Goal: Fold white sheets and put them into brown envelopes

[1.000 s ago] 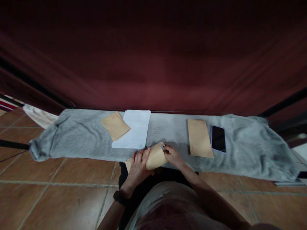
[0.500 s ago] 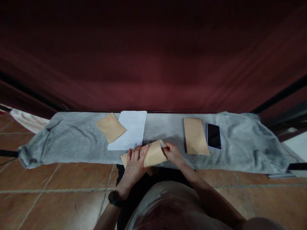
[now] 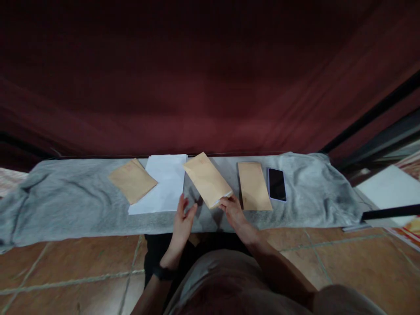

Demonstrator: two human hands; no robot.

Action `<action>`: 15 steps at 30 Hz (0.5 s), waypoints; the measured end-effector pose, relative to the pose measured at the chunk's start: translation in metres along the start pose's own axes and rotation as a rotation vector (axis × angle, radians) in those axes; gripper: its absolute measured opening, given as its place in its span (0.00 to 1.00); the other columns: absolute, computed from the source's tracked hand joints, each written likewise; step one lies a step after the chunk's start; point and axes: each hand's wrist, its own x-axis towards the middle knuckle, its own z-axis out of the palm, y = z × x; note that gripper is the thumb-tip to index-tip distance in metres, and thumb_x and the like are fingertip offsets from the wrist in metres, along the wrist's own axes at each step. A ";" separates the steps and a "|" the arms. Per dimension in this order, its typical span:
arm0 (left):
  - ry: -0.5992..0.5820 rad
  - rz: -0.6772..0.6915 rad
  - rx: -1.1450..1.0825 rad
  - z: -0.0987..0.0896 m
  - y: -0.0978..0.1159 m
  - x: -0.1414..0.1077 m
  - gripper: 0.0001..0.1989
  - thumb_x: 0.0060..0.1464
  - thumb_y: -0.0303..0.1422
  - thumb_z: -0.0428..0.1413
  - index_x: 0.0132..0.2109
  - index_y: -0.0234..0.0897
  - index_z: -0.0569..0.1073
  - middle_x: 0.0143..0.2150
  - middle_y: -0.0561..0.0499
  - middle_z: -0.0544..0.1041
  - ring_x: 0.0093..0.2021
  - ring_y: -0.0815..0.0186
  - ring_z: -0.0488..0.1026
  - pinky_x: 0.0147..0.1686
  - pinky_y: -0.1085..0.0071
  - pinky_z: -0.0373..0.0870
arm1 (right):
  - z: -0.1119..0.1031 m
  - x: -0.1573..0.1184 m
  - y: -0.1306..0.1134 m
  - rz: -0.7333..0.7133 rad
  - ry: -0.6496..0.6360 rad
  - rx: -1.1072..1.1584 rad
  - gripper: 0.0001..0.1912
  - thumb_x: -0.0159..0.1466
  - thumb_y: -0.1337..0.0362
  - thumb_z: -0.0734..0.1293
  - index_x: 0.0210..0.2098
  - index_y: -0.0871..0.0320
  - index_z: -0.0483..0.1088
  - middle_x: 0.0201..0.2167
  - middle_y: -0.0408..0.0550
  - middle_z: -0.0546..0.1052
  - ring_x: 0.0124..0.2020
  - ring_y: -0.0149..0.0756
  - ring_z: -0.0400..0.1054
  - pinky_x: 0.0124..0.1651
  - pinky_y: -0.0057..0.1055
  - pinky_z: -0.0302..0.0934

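Note:
A brown envelope [image 3: 208, 178] is tilted over the grey cloth, with a strip of white paper showing at its near end. My right hand [image 3: 232, 212] pinches that near end. To its left, my left hand [image 3: 183, 218] is empty, thumb and fingers apart, close to the lower right corner of a stack of white paper [image 3: 166, 188]. Other brown envelopes [image 3: 133, 180] lie partly over the left side of the white stack. More brown envelopes [image 3: 254, 186] lie straight on the cloth to the right of my right hand.
A phone [image 3: 277, 184] in a light purple case lies right of the right-hand envelopes. Grey cloth [image 3: 82, 197] covers the long narrow surface. Behind it hangs a dark red curtain [image 3: 210, 100]. Dark bars stand at both sides, and a white board [image 3: 387, 188] is at the far right.
My left hand has let go of the envelope and moved down and left, opening. The envelope has swung to point away from me, held by my right hand alone. The view has shifted right.

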 end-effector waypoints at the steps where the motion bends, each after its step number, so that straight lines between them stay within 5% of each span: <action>1: -0.091 -0.164 -0.168 0.010 -0.002 -0.001 0.35 0.61 0.39 0.60 0.70 0.39 0.58 0.61 0.36 0.73 0.61 0.51 0.72 0.57 0.53 0.73 | 0.001 -0.001 0.002 0.017 0.012 0.035 0.14 0.51 0.57 0.66 0.36 0.53 0.72 0.35 0.47 0.82 0.39 0.42 0.77 0.40 0.35 0.71; 3: -0.198 -0.394 -0.403 0.028 -0.003 -0.003 0.31 0.57 0.37 0.63 0.64 0.37 0.64 0.52 0.39 0.79 0.48 0.56 0.80 0.46 0.59 0.80 | 0.003 -0.004 0.005 0.045 0.017 0.090 0.14 0.50 0.57 0.68 0.36 0.52 0.71 0.37 0.46 0.82 0.40 0.42 0.77 0.42 0.36 0.72; 5: -0.201 -0.451 -0.506 0.041 -0.003 -0.002 0.27 0.53 0.34 0.67 0.58 0.36 0.70 0.47 0.44 0.81 0.40 0.60 0.82 0.39 0.64 0.81 | 0.004 -0.006 0.007 0.061 0.006 0.119 0.14 0.49 0.57 0.69 0.37 0.51 0.71 0.38 0.46 0.82 0.41 0.42 0.77 0.44 0.37 0.72; 15: -0.177 -0.286 -0.295 0.036 -0.007 0.024 0.24 0.47 0.29 0.64 0.53 0.33 0.73 0.28 0.55 0.77 0.19 0.74 0.69 0.19 0.79 0.65 | -0.014 -0.004 0.012 0.091 -0.013 0.016 0.18 0.52 0.48 0.71 0.32 0.52 0.66 0.28 0.42 0.77 0.32 0.40 0.77 0.41 0.39 0.74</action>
